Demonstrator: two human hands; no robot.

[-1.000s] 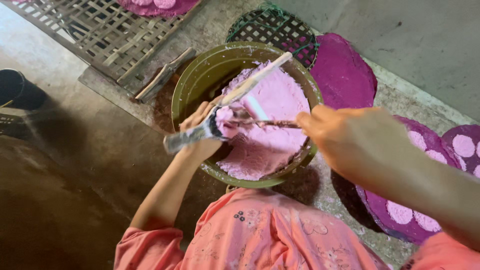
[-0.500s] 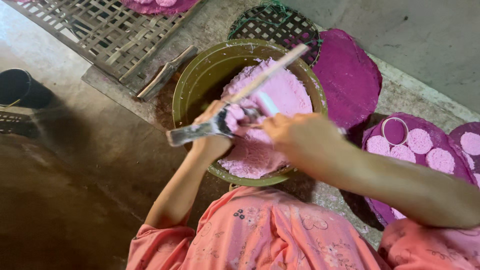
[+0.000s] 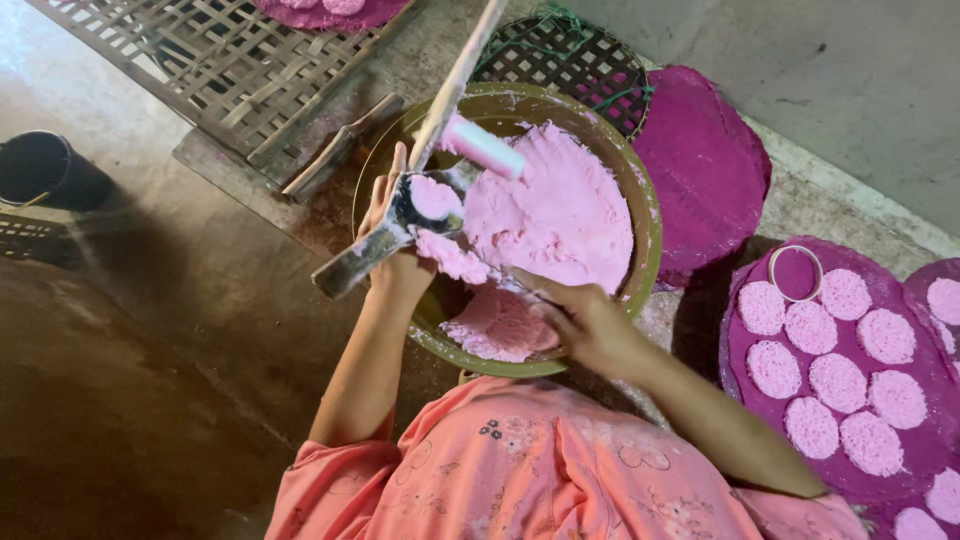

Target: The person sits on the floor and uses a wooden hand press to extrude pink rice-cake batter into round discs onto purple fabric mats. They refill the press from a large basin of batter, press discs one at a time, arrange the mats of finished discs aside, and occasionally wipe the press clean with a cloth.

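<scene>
An olive-green bowl (image 3: pixel 648 235) on the floor in front of me holds a mound of soft pink dough (image 3: pixel 565 215). My left hand (image 3: pixel 392 262) grips a metal press tool (image 3: pixel 400 225) over the bowl's left rim. Its small cup is packed with pink dough. A long wooden lever (image 3: pixel 455 85) and a pink plunger (image 3: pixel 485 148) rise from the tool. My right hand (image 3: pixel 588 322) rests low on the dough at the bowl's near edge, fingers closed on a thin scraper (image 3: pixel 520 287) whose tip lies in the dough.
At the right, purple mats (image 3: pixel 760 420) carry several round lacy pink discs and a white ring (image 3: pixel 795 272). A magenta cloth (image 3: pixel 705 170) and a woven basket lid (image 3: pixel 570 60) lie behind the bowl. A bamboo lattice (image 3: pixel 200 60) and a black bucket (image 3: pixel 40 170) are on the left.
My right hand has moved from the press tool down to the near edge of the dough. The tool's cup now shows a packed lump of dough, and the view has shifted.
</scene>
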